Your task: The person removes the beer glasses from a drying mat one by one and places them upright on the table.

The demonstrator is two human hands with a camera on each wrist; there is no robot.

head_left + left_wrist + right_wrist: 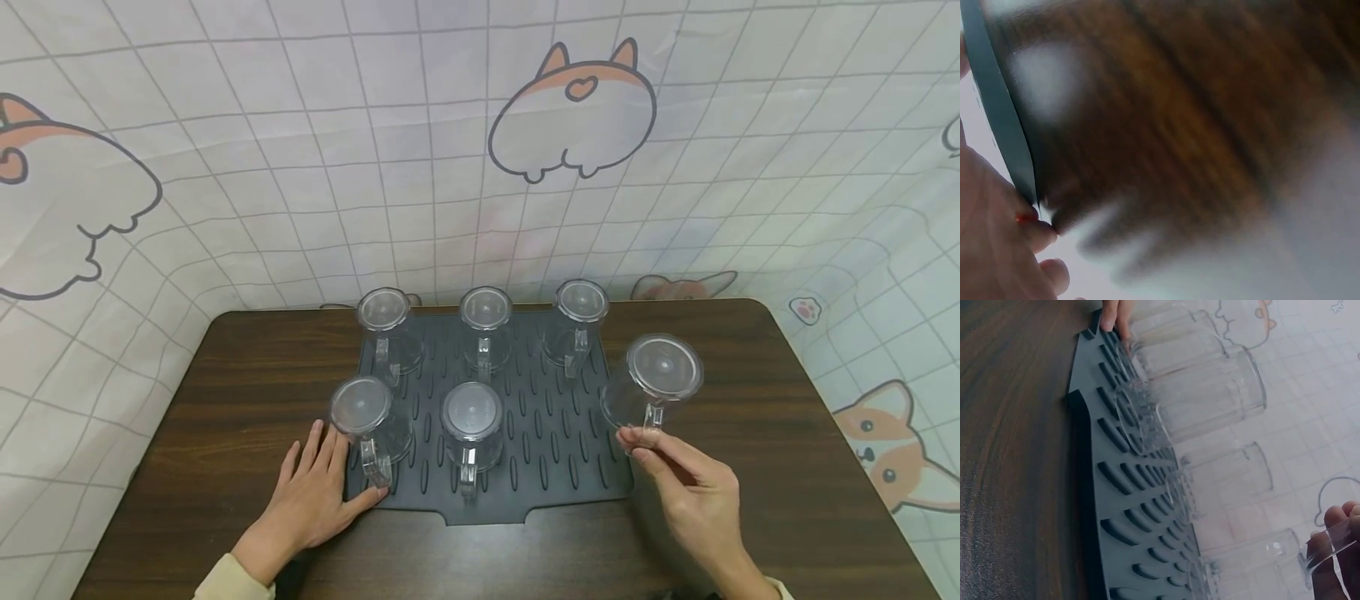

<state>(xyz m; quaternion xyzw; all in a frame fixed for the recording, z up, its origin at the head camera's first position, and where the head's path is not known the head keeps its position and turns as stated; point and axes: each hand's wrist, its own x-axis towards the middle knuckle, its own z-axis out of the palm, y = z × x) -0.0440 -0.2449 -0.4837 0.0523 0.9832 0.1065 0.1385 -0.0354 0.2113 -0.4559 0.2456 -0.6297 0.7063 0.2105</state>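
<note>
My right hand (686,492) pinches the handle of a clear glass mug (637,392), which is upside down over the right edge of the dark grey drying mat (532,492). The mug tilts with its base leaning right in the head view. My left hand (307,492) rests at the mat's front left corner, fingers spread and fairly straight, thumb along the mat's edge. Closest to it stands an upturned glass mug (372,421). Another upturned mug (472,429) is at the mat's front middle. In the right wrist view, fingertips (1335,519) of the right hand show at the handle.
Three more upturned glass mugs line the mat's back: left (393,333), middle (486,337) and right (573,329). Mug handles point toward the front. The mat has raised ridges and lies on a dark wooden table (255,375). A grid-patterned cloth (360,167) hangs behind.
</note>
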